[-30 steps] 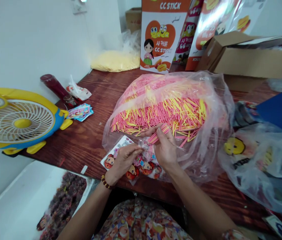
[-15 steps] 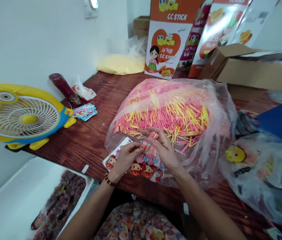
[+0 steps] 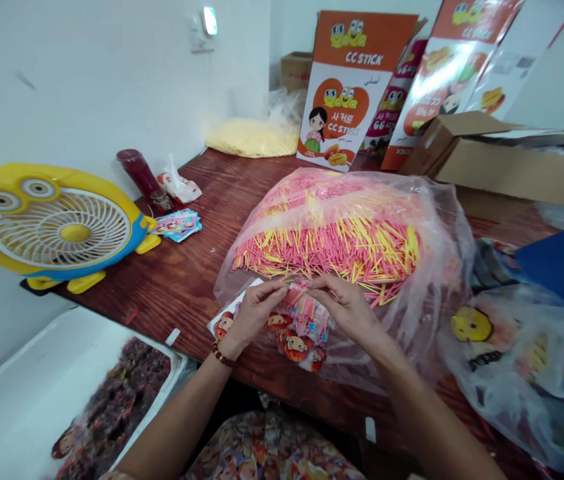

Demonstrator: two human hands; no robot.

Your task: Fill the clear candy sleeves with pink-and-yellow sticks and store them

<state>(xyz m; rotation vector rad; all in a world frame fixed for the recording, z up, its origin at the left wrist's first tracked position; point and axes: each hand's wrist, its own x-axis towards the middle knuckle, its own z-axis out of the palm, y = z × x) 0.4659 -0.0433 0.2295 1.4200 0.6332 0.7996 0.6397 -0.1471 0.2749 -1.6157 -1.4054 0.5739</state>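
A small clear plastic packet (image 3: 298, 333) printed with red-haired cartoon figures hangs between my two hands, pink and yellow sticks showing inside its top. My left hand (image 3: 257, 310), with a beaded bracelet at the wrist, pinches the packet's upper left edge. On the upper right edge, my right hand (image 3: 345, 307) pinches it with thumb and fingers. Partly under my left hand lies a white sheet or stack of printed packets (image 3: 225, 323). Just beyond my hands, a large clear bag (image 3: 442, 233) lies open, heaped with loose pink and yellow sticks (image 3: 322, 243).
A yellow minion-shaped fan (image 3: 62, 223) stands at the left, near blue printed packets (image 3: 179, 225) and a dark red bottle (image 3: 139, 175). A white tub (image 3: 27, 380) with dark filled packets sits below. Printed cartons (image 3: 342, 93) and an open cardboard box (image 3: 512, 167) stand behind.
My right hand has come down from the stick bundle at the packet's mouth to its edge. The sticks now sit lower inside the packet. The view has shifted slightly.
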